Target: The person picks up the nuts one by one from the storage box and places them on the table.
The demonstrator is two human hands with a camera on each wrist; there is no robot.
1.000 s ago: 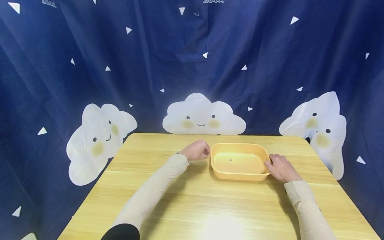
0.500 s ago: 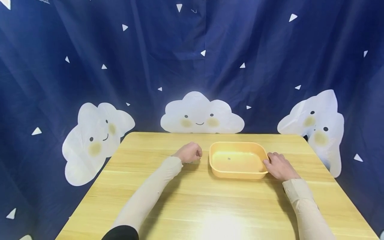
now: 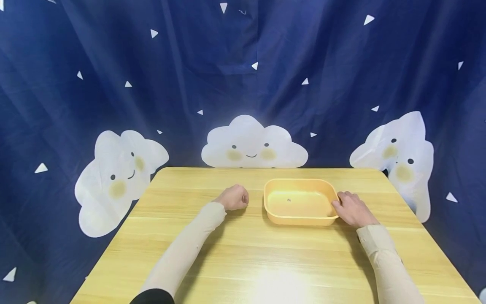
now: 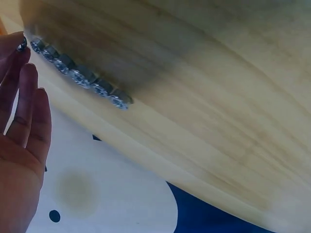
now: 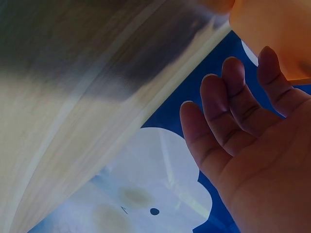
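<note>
In the left wrist view, my left hand (image 4: 22, 145) pinches a small shiny silver nut (image 4: 22, 44) between thumb and fingertip. Beside those fingertips, a row of several similar silver nuts (image 4: 80, 76) lies on the tabletop. From the head, the left hand (image 3: 233, 197) is low over the table, left of a yellow plastic basin (image 3: 300, 221), and hides the row. One small silvery piece (image 3: 289, 200) lies on the basin's floor. My right hand (image 3: 355, 209) holds the basin's right end, thumb over the rim and fingers outside along the wall.
The light wooden table (image 3: 235, 261) has its far edge just behind the basin. A dark blue curtain (image 3: 212, 84) with white clouds and triangles hangs around the far side and both flanks.
My left hand has drawn away from the basin's left rim, moving left and slightly toward me, over the row of nuts. The right hand keeps its hold on the basin.
</note>
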